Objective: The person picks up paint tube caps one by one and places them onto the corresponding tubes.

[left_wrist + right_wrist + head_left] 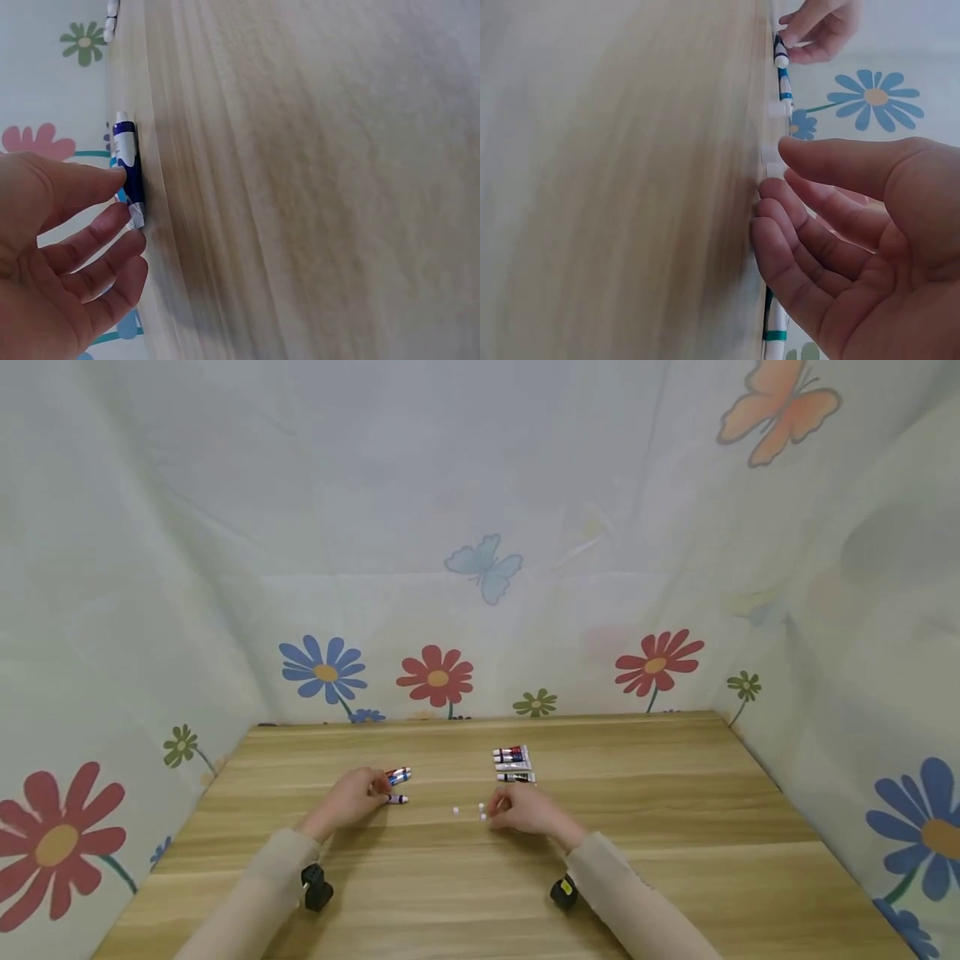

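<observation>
Left hand [360,797]: thumb and fingertips pinch a purple tube [396,799], slim and smooth, with a white cap towards 3 o'clock and a flat, crimped, silvery end.
Tube pair: a red tube [397,771] and a blue tube [400,779] lie close together at 12 o'clock from the pinched one, both glossy and narrow.
Right hand [528,810]: at 3 o'clock from the left, fingers loosely bent, thumb apart from the fingertips, nothing visible between them.
White pieces: two small blocky pieces [482,812] lie just beside the right fingertips at 9 o'clock; a third piece [455,810] lies farther out the same way; their material is too small to tell.
Tube row: four tubes [513,759] lie stacked side by side at 12 o'clock from the right hand, flattened ends towards 3 o'clock, the dark one lowest.
Worktop [420,893]: flat, with streaky wood grain.
Backdrop [375,502]: creased pale sheeting, printed with flowers and butterflies.
Sleeves [258,893]: plain beige fabric.
</observation>
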Tool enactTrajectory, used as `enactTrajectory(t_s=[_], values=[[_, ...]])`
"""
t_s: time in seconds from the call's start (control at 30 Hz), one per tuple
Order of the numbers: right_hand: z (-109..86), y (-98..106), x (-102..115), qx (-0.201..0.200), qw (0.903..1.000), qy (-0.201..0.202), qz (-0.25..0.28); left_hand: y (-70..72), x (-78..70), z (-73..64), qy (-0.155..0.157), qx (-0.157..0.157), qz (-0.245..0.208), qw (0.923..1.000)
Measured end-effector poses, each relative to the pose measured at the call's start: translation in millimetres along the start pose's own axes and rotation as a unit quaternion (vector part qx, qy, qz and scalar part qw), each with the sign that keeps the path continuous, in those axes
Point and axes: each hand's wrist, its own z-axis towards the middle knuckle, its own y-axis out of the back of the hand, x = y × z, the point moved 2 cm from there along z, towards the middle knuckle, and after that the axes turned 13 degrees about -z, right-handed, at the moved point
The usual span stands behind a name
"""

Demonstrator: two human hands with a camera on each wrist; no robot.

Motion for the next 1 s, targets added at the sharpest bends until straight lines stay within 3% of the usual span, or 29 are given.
enactTrajectory(t_s=[0.27,0.53,0.83,1.0], values=[[2.8,-9.5,6.8,-0.01,0.9996,0.024,0.009,-5.9,8.2,1.2,0.011,0.007,-0.011,0.9999],[6.9,-9.3,13.4,-0.018,0.9992,0.033,-0.012,-6.2,8.3,3.3,-0.003,0.013,-0.021,0.9997],[8.0,-10.0,16.3,-0.002,0.9997,0.009,-0.024,-5.5,6.4,-2.6,-0.029,0.018,-0.041,0.9986],[9.0,-12.0,15.5,-0.007,0.9994,0.003,-0.034,-5.6,6.2,-5.9,-0.026,0.028,-0.053,0.9979]])
